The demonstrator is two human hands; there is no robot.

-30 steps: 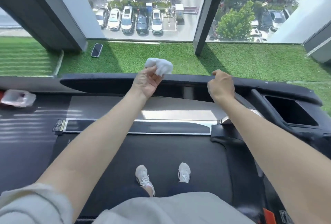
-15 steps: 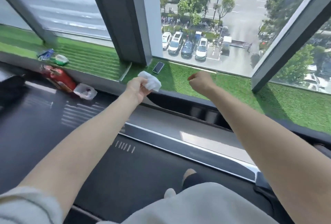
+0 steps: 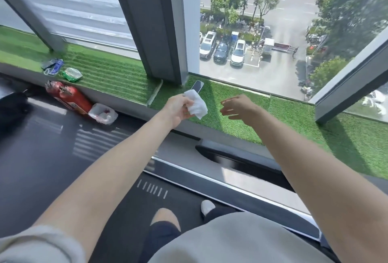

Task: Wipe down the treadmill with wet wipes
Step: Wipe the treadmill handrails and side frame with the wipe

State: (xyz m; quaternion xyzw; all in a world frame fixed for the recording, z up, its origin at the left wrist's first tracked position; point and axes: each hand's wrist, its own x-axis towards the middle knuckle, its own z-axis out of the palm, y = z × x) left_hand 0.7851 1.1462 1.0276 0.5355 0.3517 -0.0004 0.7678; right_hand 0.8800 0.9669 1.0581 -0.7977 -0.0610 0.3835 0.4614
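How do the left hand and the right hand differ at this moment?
The left hand grips a crumpled white wipe; the right hand holds nothing. The left hand's fingers close round the wipe; the right hand's fingers curl loosely. Both hands reach forward toward the green turf ledge.

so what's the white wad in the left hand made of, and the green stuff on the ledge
The white wad in the left hand looks like soft, matte nonwoven wipe cloth: crumpled folds. The green ledge cover looks like synthetic turf: short uniform blades, a seam between panels.
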